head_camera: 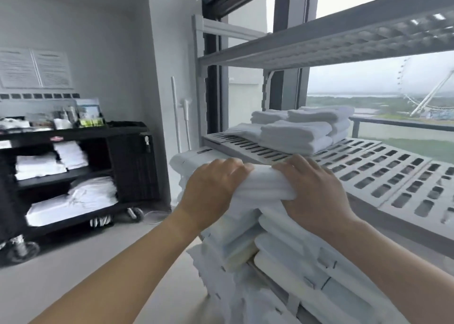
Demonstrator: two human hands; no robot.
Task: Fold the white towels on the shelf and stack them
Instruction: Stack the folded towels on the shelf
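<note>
White terry, folded into a thick bundle, is the towel [265,183] in hand: it lies at the front corner of the grey slatted shelf [383,174], at the shelf's near edge, with its long axis running left to right across the view and its rounded fold edges facing the person. The left hand [211,188] is closed over the bundle's left end from above, and the right hand [317,191] presses and grips the right end, fingers curled onto the top layer. Directly beneath it more white cloth [282,245] hangs or piles below the shelf edge; blur makes it hard to say whether these are folded towels or loose ones. Further back on the same shelf stand finished stacks [302,132] of folded towels, several high, so a good part of the job looks done. What seems left is to set this bundle on a stack and deal with the cloth below. Off to the left, a black cart [81,159] carries other white linen.
</note>
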